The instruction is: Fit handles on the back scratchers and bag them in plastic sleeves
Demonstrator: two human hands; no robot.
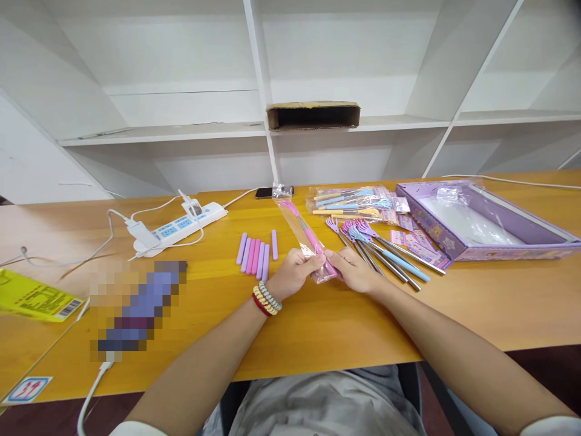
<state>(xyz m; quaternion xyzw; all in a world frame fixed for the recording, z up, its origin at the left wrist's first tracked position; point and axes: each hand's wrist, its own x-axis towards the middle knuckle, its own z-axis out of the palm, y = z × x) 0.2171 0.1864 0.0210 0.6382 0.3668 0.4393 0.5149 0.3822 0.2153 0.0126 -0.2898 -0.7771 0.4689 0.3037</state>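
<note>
Both hands hold a pink back scratcher (pixel 311 237) inside a clear plastic sleeve (pixel 290 209), its claw end pointing away from me. My left hand (pixel 296 270) pinches the sleeve's near end from the left. My right hand (pixel 354 270) grips the same end from the right, fingers closed. Just beyond my right hand lies a pile of unwrapped back scratchers (pixel 394 260) with purple, pink and blue claws and metal rods. Left of my hands, several purple and pink handle grips (pixel 254 254) lie in a row, one (pixel 274 244) set apart.
Bagged back scratchers (pixel 354 204) lie at the back. Printed cards (pixel 420 245) sit beside a purple display box (pixel 458 251). Leftward are a power strip (pixel 181 229) with cables, a blurred phone (pixel 143 306) and a yellow packet (pixel 36 297). A cardboard box (pixel 313 104) rests on the shelf.
</note>
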